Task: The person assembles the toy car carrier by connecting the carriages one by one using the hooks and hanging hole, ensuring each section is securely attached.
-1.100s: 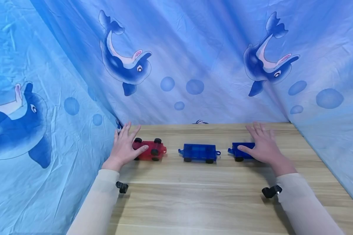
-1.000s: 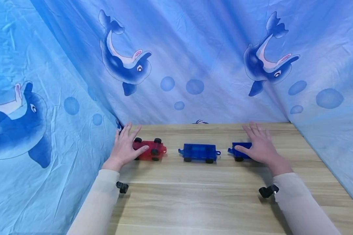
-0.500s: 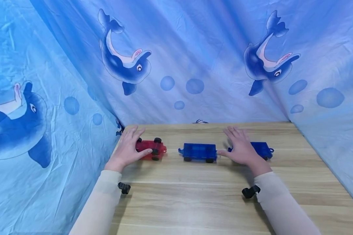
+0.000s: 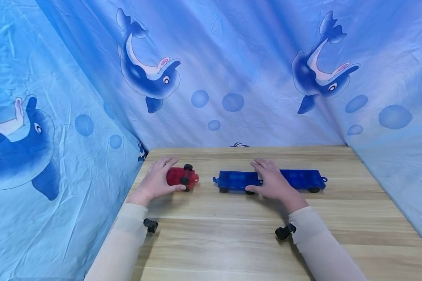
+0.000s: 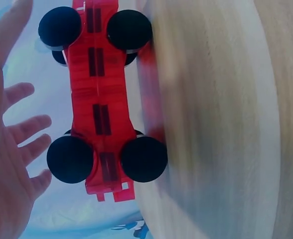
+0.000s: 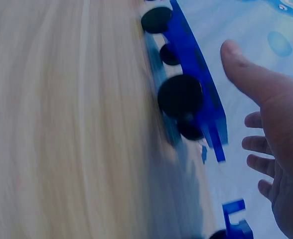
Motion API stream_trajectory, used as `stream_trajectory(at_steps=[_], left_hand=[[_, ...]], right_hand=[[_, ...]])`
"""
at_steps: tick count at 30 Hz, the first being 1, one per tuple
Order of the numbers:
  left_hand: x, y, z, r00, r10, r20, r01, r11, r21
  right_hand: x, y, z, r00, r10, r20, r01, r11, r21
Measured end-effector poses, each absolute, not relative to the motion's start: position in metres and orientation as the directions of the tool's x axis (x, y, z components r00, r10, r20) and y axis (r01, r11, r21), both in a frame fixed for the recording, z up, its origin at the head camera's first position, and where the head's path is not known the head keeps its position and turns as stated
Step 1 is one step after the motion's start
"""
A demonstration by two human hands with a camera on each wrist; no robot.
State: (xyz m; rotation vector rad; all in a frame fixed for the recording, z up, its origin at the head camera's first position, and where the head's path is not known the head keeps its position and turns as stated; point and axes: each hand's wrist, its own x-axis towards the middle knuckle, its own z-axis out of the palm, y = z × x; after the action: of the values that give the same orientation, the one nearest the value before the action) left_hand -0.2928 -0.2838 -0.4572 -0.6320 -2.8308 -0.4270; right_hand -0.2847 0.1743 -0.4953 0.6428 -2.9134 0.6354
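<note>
On the wooden table, a see-through red toy car [image 4: 175,176] with black wheels sits at the left. My left hand [image 4: 156,182] is at its left end, fingers spread around it and overlapping it in the head view. In the left wrist view, the fingers [image 5: 32,124] stand apart from the red body. A blue toy wagon [image 4: 236,180] with a hook and a ring sits in the middle. My right hand [image 4: 272,182] hovers at its right end, fingers relaxed and holding nothing. Behind that hand, a second blue wagon [image 4: 302,179] is partly hidden.
Blue cloth [image 4: 211,70] printed with dolphins stands behind the table [image 4: 218,234] and along both sides. Small black cameras [image 4: 285,232] are worn at the wrists. A gap of bare wood lies between the red car and the middle wagon.
My right hand has moved left from the right-hand wagon to the middle one, uncovering most of the former. My left hand has shifted slightly right over the red car. The vehicles have stayed put.
</note>
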Motion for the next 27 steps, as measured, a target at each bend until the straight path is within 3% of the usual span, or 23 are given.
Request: stream_trajectory(at_steps=[15,27], left_hand=[[-0.293,-0.277,-0.467,-0.910,0.393,0.134,0.414,0.883,0.220],[-0.300,-0.277,-0.472,-0.908,0.393,0.143,0.414,0.894,0.173]], right_hand=[[-0.283,0.149,-0.503,-0.916,-0.399,0.042,-0.377,0.820,-0.431],[-0.282,0.143,-0.505,-0.918,-0.398,0.002,-0.346,0.795,-0.498]])
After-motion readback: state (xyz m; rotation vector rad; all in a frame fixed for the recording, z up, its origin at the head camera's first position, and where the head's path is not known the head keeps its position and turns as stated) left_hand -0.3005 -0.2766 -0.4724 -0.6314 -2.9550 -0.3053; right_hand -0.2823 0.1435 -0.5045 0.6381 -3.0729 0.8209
